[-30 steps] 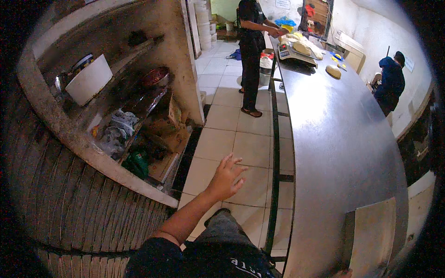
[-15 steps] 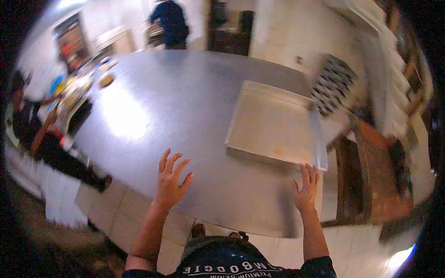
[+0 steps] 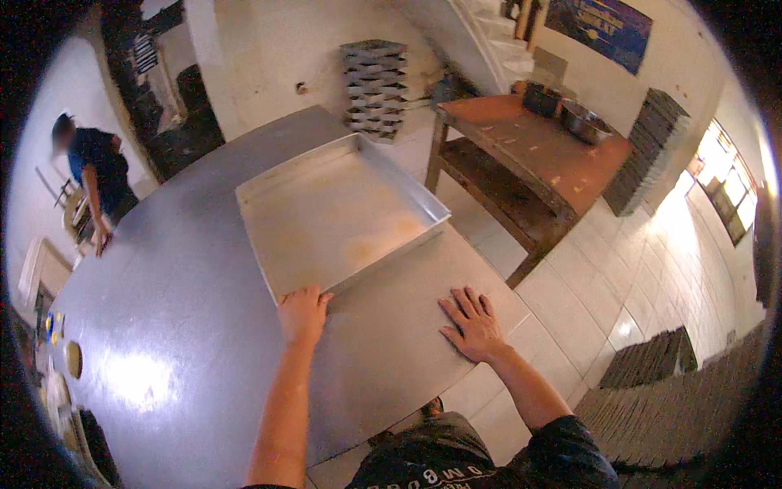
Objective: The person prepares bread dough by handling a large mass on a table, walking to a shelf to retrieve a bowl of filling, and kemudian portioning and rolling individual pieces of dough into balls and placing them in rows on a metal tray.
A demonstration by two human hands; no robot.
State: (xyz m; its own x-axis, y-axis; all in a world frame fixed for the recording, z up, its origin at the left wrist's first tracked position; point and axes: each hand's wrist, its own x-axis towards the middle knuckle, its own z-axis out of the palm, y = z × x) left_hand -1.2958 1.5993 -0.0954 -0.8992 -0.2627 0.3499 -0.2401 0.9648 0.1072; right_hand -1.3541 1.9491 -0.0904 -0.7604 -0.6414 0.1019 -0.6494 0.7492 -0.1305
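A large shallow rectangular metal tray point(image 3: 326, 212) rests on the grey metal worktable point(image 3: 187, 269), near its right end. My left hand point(image 3: 301, 322) has its fingers curled over the tray's near left corner. Just to the right of the tray's near side, my right hand point(image 3: 472, 326) lies flat on the tabletop with fingers spread and nothing in them.
A co-worker point(image 3: 102, 171) stands beyond the table at left. Dough point(image 3: 72, 359) sits at the table's left. Rightward are a wooden table point(image 3: 481, 114) with metal bowls point(image 3: 586, 126), piled pans point(image 3: 648, 151) and white stairs point(image 3: 497, 41). Stacked tins point(image 3: 375, 85) stand behind.
The view has swung right. My left hand has moved from open air onto the tray's near edge; my right hand has left the tray's edge for the bare tabletop.
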